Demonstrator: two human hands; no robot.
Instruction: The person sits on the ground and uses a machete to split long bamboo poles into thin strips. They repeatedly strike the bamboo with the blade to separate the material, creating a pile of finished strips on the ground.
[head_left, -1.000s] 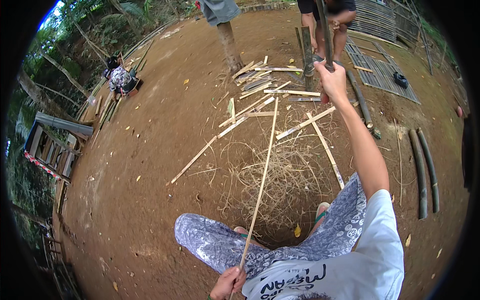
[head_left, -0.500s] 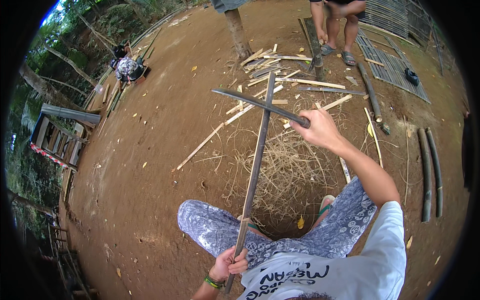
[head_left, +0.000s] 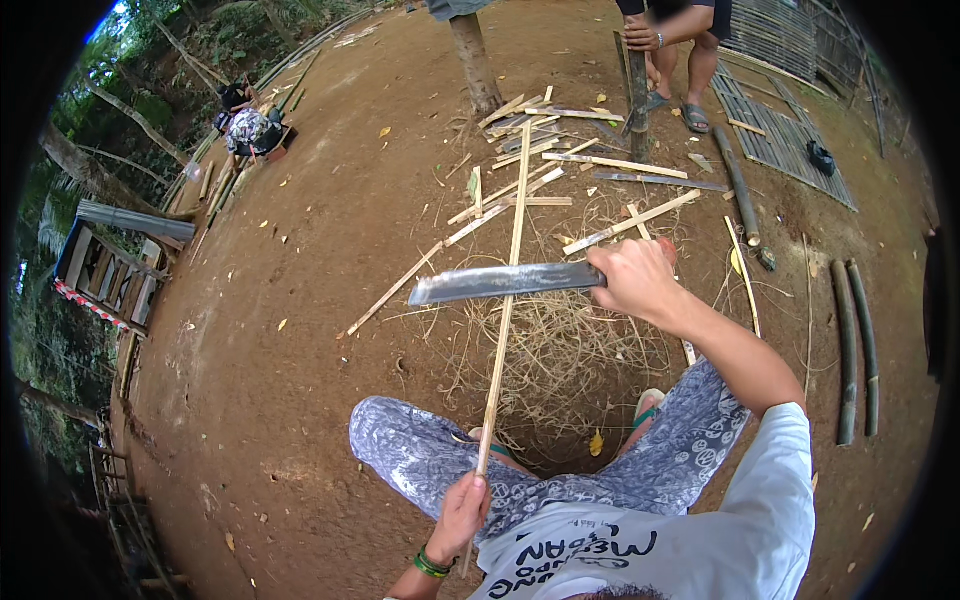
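My left hand (head_left: 463, 510) is closed around the lower part of a long, narrow bamboo strip (head_left: 505, 350). The strip points away from me, tilted slightly right, with its pale side showing. In my right hand (head_left: 637, 282) is the handle of a machete (head_left: 500, 283). Its broad, dark blade points left and crosses the strip about halfway along; whether the two touch I cannot tell. Below the blade, thin curly shavings (head_left: 570, 350) lie heaped on the ground between my knees and the cut pieces.
Split bamboo pieces (head_left: 620, 166) are scattered ahead, near a tree trunk (head_left: 474, 65). A person (head_left: 690, 50) at the far right has a hand on an upright post (head_left: 638, 105). Bamboo poles (head_left: 846, 350) and a slatted panel (head_left: 780, 130) lie right. Another person (head_left: 250, 132) crouches far left.
The strip has turned from its dark side to its pale side. My right hand has lowered the machete nearer to me, its blade now showing its flat face. The other person's hand has risen onto the post.
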